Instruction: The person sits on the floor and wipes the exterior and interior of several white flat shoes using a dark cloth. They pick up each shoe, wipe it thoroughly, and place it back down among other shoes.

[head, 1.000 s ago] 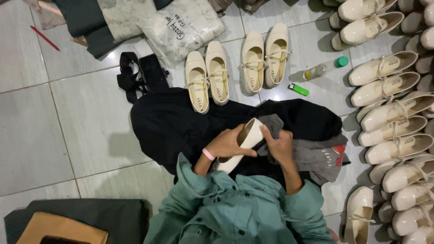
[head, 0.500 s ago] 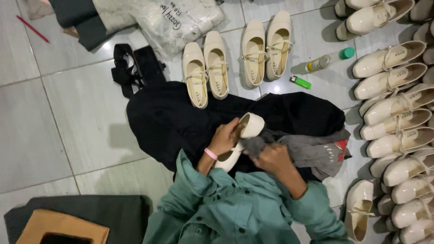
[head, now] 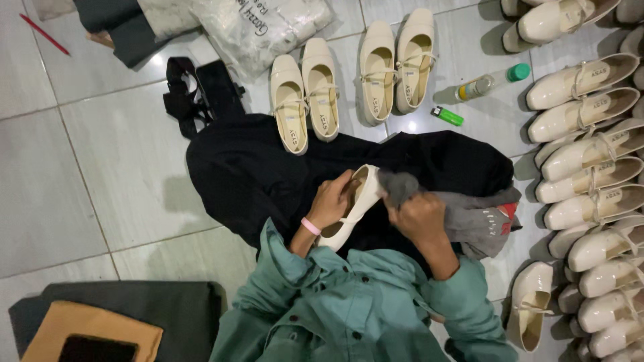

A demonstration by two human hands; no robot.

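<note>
Over the black cloth on our lap, our left hand grips a cream shoe with fingers clenched, its long axis running from near our chest up-right to the toe, where our right hand presses a bunched grey rag.

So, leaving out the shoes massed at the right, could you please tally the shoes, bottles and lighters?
Floor shoes: 4
Held shoe in left hand: 1
Bottle: 1
Lighter: 1
Total: 7
</note>
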